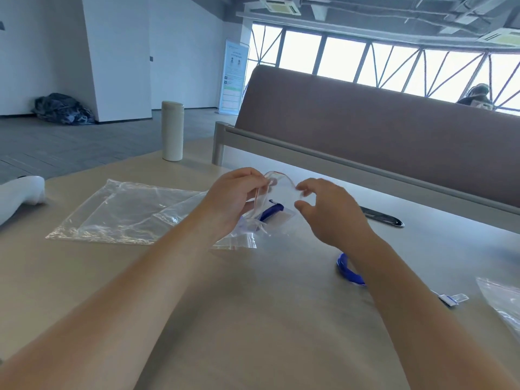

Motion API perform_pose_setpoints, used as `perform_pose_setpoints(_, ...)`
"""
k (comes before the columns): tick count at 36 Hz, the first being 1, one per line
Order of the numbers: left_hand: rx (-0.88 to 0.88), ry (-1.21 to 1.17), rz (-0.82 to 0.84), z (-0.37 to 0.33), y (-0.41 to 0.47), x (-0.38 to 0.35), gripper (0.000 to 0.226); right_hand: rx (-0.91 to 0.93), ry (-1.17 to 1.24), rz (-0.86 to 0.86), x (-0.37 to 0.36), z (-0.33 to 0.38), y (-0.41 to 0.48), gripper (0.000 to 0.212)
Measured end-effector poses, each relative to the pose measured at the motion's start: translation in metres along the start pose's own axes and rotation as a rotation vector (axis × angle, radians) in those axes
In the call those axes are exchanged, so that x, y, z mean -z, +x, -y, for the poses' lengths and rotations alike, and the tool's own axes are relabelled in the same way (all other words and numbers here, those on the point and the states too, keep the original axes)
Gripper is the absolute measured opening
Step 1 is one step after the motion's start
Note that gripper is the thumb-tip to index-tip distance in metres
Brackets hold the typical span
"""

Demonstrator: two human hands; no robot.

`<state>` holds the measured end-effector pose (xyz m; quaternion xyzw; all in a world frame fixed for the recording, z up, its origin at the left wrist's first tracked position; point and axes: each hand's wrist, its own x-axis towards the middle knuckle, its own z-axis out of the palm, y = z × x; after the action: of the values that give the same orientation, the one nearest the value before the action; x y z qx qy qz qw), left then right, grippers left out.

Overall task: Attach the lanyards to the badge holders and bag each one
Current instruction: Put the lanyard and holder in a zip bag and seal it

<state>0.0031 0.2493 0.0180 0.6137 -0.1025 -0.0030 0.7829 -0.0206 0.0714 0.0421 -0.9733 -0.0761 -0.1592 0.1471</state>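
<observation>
My left hand (pixel 233 198) pinches the mouth of a small clear zip bag (pixel 277 192) with a red seal line, held upright above the table. Inside its lower part lie a blue lanyard (pixel 270 213) and a badge holder (pixel 285 213). My right hand (pixel 329 212) is at the bag's right edge, thumb and fingers curled at the plastic; whether they grip it is unclear. A second blue lanyard (pixel 349 270) lies on the table under my right forearm, its clip end (pixel 450 299) further right.
Several empty clear bags (pixel 123 212) lie flat to the left. Another bag (pixel 503 302) sits at the right edge. A white bottle (pixel 172 130) stands at the back, a white object (pixel 19 195) far left, a dark pen-like item (pixel 382 218) near the brown divider (pixel 365 130).
</observation>
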Motion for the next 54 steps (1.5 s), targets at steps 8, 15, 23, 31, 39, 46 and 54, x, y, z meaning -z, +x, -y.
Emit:
perform_pose_setpoints(8, -0.008, 0.310, 0.048, -0.012, -0.016, 0.002, 0.033, -0.009, 0.167, -0.024, -0.002, -0.005, -0.001, 0.016)
perform_pose_setpoints(15, -0.176, 1.117, 0.049, -0.020, -0.027, 0.015, 0.027, -0.023, 0.207, -0.036, -0.001, -0.002, -0.008, 0.015)
perform_pose_setpoints(23, -0.205, 1.455, 0.069, -0.036, -0.053, 0.027, 0.019, 0.020, 0.116, -0.052, 0.014, 0.012, -0.025, 0.019)
perform_pose_setpoints(31, -0.228, 1.568, -0.064, -0.043, -0.084, 0.039, 0.027, 0.105, -0.042, 0.049, 0.029, 0.035, -0.050, 0.018)
perform_pose_setpoints(39, -0.080, 1.462, 0.037, -0.049, -0.114, 0.051, 0.050, 0.089, -0.118, 0.005, 0.040, 0.047, -0.065, 0.007)
perform_pose_setpoints(46, -0.240, 1.321, -0.002, -0.049, -0.105, 0.063, 0.011, 0.114, -0.169, -0.010, 0.050, 0.048, -0.061, 0.008)
perform_pose_setpoints(54, -0.248, 0.886, -0.110, -0.070, -0.083, 0.055, 0.023, 0.138, -0.053, -0.090, 0.070, 0.050, -0.052, 0.031)
